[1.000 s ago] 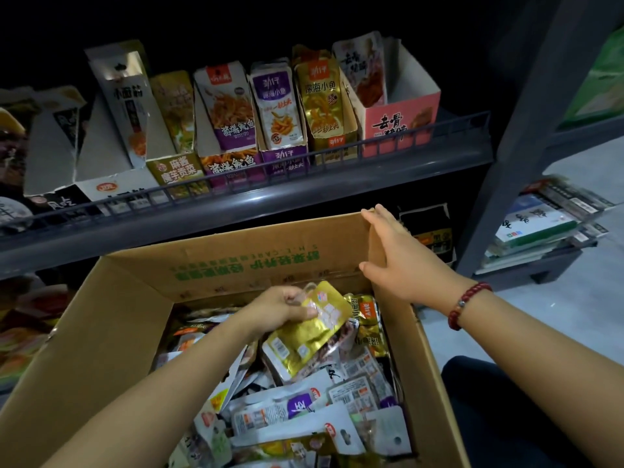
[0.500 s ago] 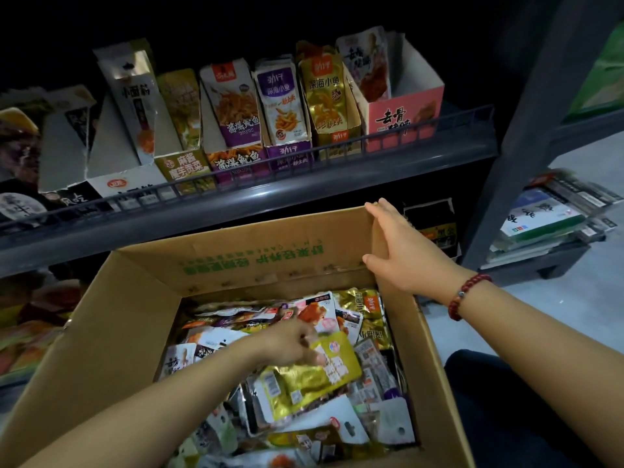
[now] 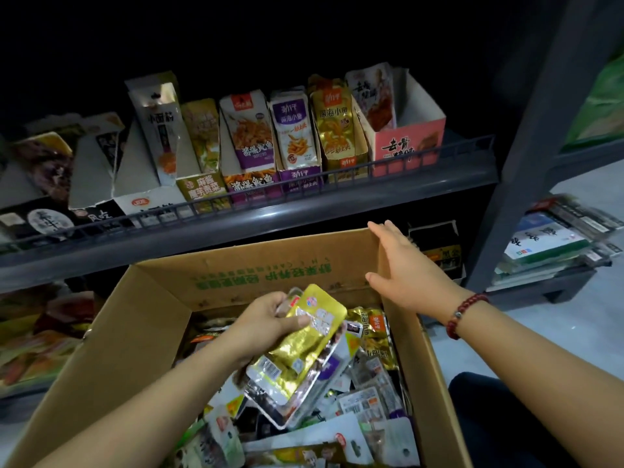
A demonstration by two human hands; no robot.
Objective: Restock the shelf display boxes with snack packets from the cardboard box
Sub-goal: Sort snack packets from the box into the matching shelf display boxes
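An open cardboard box (image 3: 141,332) full of mixed snack packets sits in front of me below the shelf. My left hand (image 3: 266,319) grips a small stack of packets, a gold packet (image 3: 304,342) on top, lifted above the heap. My right hand (image 3: 401,265) rests on the box's far right corner, fingers straight along the flap edge, thumb inside. On the grey shelf (image 3: 270,214) stand several display boxes with upright packets: a gold box (image 3: 337,136), a purple box (image 3: 297,140), and a pink box (image 3: 408,143) with one packet in it.
A wire rail runs along the shelf's front edge. A dark upright post (image 3: 540,130) stands to the right, with flat packaged goods (image 3: 553,241) stacked low beyond it. More snack bags (image 3: 37,336) lie on the lower shelf at left. My dark-clothed knee (image 3: 506,417) is beside the box.
My left hand dipped into the heap with the gold packet, then rose again holding a thicker stack of packets. The right hand stayed on the box corner.
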